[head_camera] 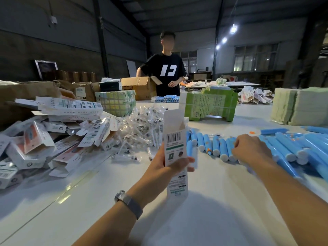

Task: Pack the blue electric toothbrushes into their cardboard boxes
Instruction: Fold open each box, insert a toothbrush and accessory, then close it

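My left hand grips a white cardboard box upright around its middle, top flap open, barcode side facing me. My right hand has fingers curled down over the row of blue toothbrushes lying on the white table just right of the box; whether it has one pinched yet I cannot tell (fingertips hidden). The box looks thin and light and would crush easily, so I'd hold it by the edges, gently. The brushes look rigid, smooth plastic, likely slippery; best taken mid-barrel, and fed in end first. More flat boxes piled left.
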